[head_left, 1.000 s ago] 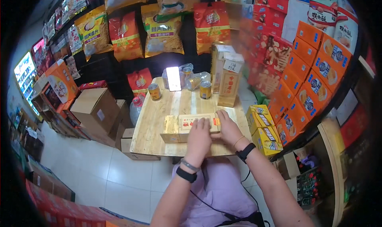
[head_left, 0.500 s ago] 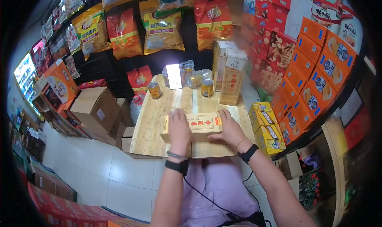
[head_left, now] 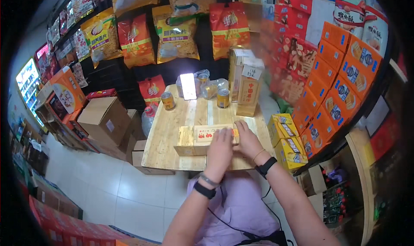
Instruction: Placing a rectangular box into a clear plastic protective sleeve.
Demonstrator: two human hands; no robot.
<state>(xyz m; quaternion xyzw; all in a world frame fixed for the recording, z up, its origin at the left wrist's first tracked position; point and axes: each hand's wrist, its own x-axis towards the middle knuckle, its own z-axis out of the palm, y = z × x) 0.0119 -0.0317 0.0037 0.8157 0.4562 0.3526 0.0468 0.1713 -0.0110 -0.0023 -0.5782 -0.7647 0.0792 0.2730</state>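
Observation:
A long gold box (head_left: 186, 137) with a pale label and red characters lies on its side across the near part of the small wooden table (head_left: 160, 155). My left hand (head_left: 221, 150) reaches over the box toward its right end, fingers stretched out and touching the label side. Around that right end my right hand (head_left: 250, 143) is closed, with its thumb hidden behind the left hand. Both wrists carry black bands.
At the table's back stand a lit phone (head_left: 188, 86), two gold cans (head_left: 168, 101) (head_left: 223, 98), and a clear plastic bag (head_left: 210, 89). Upright gold boxes (head_left: 249, 90) occupy the back right corner. Yellow cartons (head_left: 290, 151) and stacked orange boxes (head_left: 332, 99) flank the right side.
My left hand has slid right along the box, from its left part to near my right hand, uncovering the left end. The right hand stays at the right end.

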